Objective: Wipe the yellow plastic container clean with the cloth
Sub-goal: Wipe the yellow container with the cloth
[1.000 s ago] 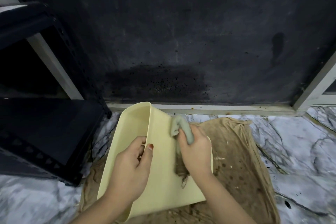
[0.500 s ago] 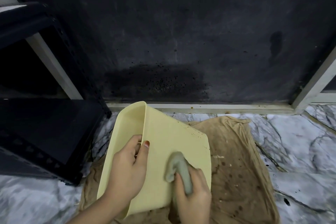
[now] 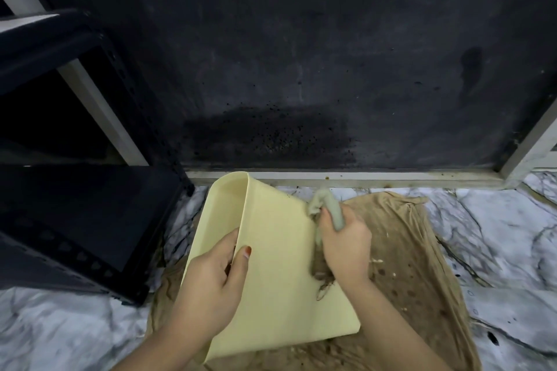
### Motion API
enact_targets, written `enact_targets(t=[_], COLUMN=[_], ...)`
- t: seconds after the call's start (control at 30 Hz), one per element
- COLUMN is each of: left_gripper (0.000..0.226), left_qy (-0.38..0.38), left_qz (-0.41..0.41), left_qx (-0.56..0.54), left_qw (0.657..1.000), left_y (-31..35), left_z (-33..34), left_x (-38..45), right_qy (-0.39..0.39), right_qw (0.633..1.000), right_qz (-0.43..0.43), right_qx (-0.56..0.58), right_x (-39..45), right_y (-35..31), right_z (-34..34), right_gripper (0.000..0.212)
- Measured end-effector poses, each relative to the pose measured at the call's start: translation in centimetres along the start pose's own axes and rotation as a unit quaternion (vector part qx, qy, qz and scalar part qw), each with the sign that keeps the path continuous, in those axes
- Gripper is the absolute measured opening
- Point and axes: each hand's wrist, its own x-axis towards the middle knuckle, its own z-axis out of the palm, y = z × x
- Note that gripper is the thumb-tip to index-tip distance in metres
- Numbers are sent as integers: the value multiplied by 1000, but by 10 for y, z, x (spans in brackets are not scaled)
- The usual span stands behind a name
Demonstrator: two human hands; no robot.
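Observation:
The yellow plastic container (image 3: 280, 265) lies tipped on its side in the lower middle, its opening facing left and a broad flat outer wall facing up. My left hand (image 3: 211, 283) grips its rim, thumb on the outer wall and fingers inside. My right hand (image 3: 346, 247) is closed around a grey-green cloth (image 3: 330, 208) and presses it against the far right edge of the outer wall. A dirty, frayed end of the cloth hangs below my palm onto the wall.
A stained brown sheet (image 3: 416, 274) lies under the container on a white marble-patterned floor (image 3: 497, 238). A black shelf unit (image 3: 75, 220) stands close on the left. A dark, spattered panel (image 3: 301, 69) with a pale frame rises right behind.
My right hand with the cloth slid from the near bottom edge of the wall up to its far right edge. The left hand and container stayed nearly still.

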Motion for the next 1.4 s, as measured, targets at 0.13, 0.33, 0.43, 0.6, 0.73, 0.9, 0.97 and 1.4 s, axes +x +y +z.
enact_targets(t=[0.13,0.33,0.43,0.6,0.73,0.9,0.97,1.4], left_gripper=[45,47,30,8,28,16,7,8], left_qy=[-23,-29,-43,-30,46,80,77,74], left_qz=[-3,-43,-81,-122,-117,-75,-45,-37], left_qx=[-1,-35,-82,-141,-79,-90,-85,-75], left_qw=[1000,998,992,982,989,990,992,994], left_y=[-1,9,14,27,28,29,30,8], left_z=[-3,-6,-9,-5,1,0,0,4], left_x=[5,13,20,26,28,22,22,13], right_qy=[31,54,60,82,34,0,-23,-22], right_qw=[993,987,989,997,997,986,980,997], right_qz=[110,141,136,16,-19,-67,-87,22], right_qx=[-33,-51,-19,-2,62,150,175,75], right_x=[-4,-36,-56,-101,-116,-106,-95,-24], right_y=[49,85,82,55,32,-20,-43,-9], right_z=[-15,-30,-34,-22,-16,-13,-12,-22], right_gripper=[19,16,18,24,23,26,25,23])
